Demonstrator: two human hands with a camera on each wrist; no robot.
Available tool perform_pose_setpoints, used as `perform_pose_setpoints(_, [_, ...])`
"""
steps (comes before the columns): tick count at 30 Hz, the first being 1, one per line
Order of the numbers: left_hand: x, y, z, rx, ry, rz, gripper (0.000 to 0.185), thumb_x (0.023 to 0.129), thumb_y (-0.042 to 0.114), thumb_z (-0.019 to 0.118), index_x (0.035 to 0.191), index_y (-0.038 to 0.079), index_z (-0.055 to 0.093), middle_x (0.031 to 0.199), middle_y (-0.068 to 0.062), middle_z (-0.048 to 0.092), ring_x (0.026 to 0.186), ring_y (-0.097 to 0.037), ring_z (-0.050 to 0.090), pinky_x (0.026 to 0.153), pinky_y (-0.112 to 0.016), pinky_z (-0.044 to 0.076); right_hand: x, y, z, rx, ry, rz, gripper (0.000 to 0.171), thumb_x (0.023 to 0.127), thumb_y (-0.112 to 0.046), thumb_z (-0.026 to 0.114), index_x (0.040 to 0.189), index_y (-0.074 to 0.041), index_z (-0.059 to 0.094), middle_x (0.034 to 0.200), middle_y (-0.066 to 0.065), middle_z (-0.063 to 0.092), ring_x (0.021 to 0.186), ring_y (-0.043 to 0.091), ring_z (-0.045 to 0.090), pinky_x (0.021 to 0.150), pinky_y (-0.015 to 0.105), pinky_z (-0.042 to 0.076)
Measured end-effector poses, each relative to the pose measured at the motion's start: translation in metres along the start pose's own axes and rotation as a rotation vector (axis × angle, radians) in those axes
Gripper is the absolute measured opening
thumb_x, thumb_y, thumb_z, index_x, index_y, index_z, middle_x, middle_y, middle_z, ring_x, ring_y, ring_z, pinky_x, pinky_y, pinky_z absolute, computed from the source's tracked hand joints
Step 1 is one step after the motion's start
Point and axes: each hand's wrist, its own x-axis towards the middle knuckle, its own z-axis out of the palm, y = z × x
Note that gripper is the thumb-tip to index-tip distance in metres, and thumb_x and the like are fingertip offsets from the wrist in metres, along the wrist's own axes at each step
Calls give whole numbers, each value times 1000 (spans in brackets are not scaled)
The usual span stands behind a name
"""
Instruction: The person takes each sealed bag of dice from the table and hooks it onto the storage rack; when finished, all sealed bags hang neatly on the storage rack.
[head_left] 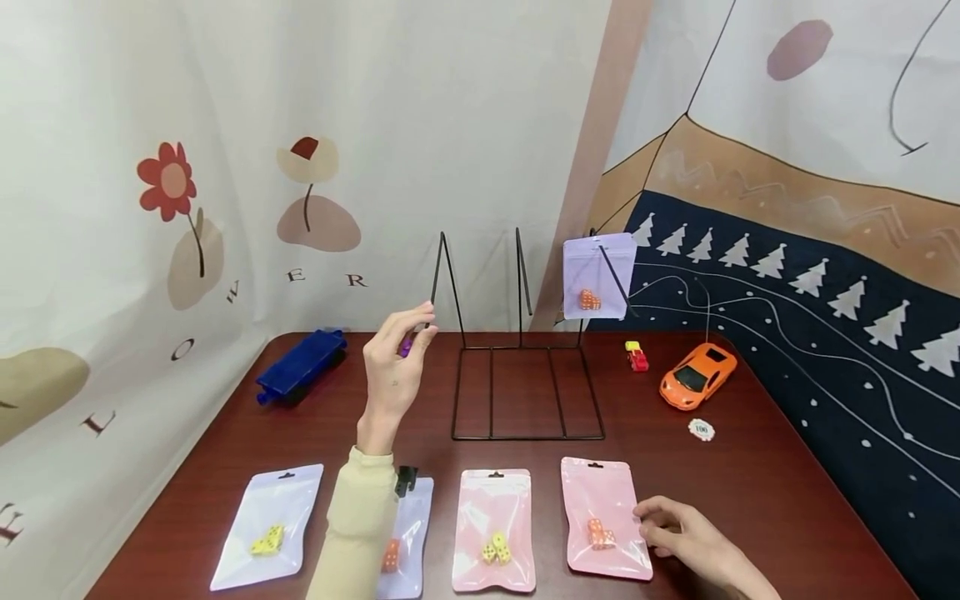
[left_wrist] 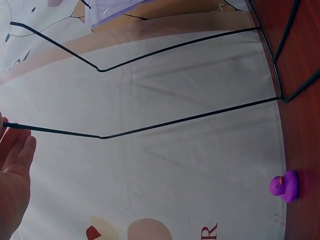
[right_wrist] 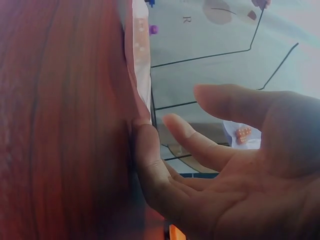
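My left hand (head_left: 422, 322) is raised above the table and pinches the free end of the leftmost prong of a black wire rack (head_left: 525, 392). The left wrist view shows that prong (left_wrist: 100, 135) running to my fingers (left_wrist: 15, 150). A lavender pouch of orange dice (head_left: 597, 275) hangs on the rack's right prong. My right hand (head_left: 654, 521) rests on the table, fingers relaxed, touching the right edge of a pink pouch with orange dice (head_left: 602, 517). In the right wrist view one fingertip (right_wrist: 142, 135) meets that pouch's edge (right_wrist: 141, 60).
Three more pouches lie along the front: white with yellow dice (head_left: 268, 525), lavender (head_left: 411, 542) half under my sleeve, pink with yellow dice (head_left: 495, 529). A purple duck (left_wrist: 284, 186), blue toy (head_left: 300, 365), small red car (head_left: 637, 357), orange car (head_left: 697, 375) and chip (head_left: 701, 429) stand around.
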Motion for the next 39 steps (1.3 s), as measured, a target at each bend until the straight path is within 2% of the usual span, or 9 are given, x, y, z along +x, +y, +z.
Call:
perform_pose_setpoints(3, [3, 4, 1, 2, 12, 12, 27, 70, -22, 70, 93, -7, 69, 101, -22, 67, 96, -32, 65, 76, -16, 50, 1, -2, 0, 12, 1, -8, 26, 93, -4, 56, 111, 15, 52, 101, 16, 59, 86, 20, 58, 67, 33, 55])
perform_pose_setpoints(7, [10, 17, 0, 10, 21, 21, 26, 68, -25, 69, 90, -12, 67, 96, -29, 65, 92, -39, 64, 72, -12, 47, 3, -5, 3, 20, 21, -14, 28, 92, -5, 58, 111, 15, 54, 108, 20, 58, 88, 20, 59, 70, 30, 54])
perform_pose_setpoints(11, [13, 27, -2, 20, 23, 11, 22, 71, -24, 68, 90, -13, 66, 96, -30, 64, 92, -42, 63, 80, -18, 50, 5, -7, 7, 18, 42, 7, 29, 90, -6, 61, 110, 14, 56, 107, 18, 60, 86, 19, 57, 70, 25, 51])
perform_pose_setpoints(15, [8, 18, -2, 19, 32, 13, 24, 71, -23, 69, 92, -11, 67, 98, -27, 65, 94, -38, 64, 83, -24, 51, 7, -6, 11, 32, 61, 13, 30, 88, -5, 63, 111, 13, 57, 105, 16, 60, 84, 19, 58, 68, 24, 50])
perform_pose_setpoints(18, [2, 7, -1, 14, 32, 14, 26, 72, -20, 70, 95, -7, 69, 101, -22, 67, 97, -33, 64, 81, -23, 51, 8, -5, 15, 63, 69, -21, 29, 86, -1, 62, 110, 13, 56, 104, 15, 59, 80, 15, 59, 67, 23, 50])
perform_pose_setpoints(22, [0, 1, -2, 6, 39, 5, 25, 76, -15, 70, 98, -4, 70, 105, -16, 68, 95, -27, 65, 68, -18, 47, 9, -3, 21, 100, 49, -101, 25, 84, 5, 60, 107, 14, 55, 95, 11, 59, 73, 9, 58, 62, 21, 49])
perform_pose_setpoints(25, [1, 1, -2, -5, 52, -1, 23, 78, -13, 70, 99, -3, 71, 106, -13, 68, 92, -25, 65, 65, -16, 44, 11, -2, 23, 97, 50, -119, 22, 84, 6, 59, 104, 14, 57, 90, 8, 60, 71, 7, 56, 60, 20, 47])
perform_pose_setpoints(31, [1, 1, 0, -29, 77, -3, 23, 77, -13, 71, 97, -5, 71, 105, -14, 69, 96, -27, 65, 76, -19, 50, 10, -6, 25, 63, 122, -69, 23, 85, 2, 63, 106, 12, 60, 101, 16, 61, 77, 9, 57, 65, 21, 49])
perform_pose_setpoints(39, [2, 2, 4, -98, 79, -14, 23, 76, -16, 69, 97, -6, 70, 103, -18, 68, 98, -28, 65, 81, -28, 54, 8, -16, 24, 142, 221, 19, 28, 84, 3, 64, 110, 13, 59, 111, 21, 60, 84, 16, 61, 71, 26, 53])
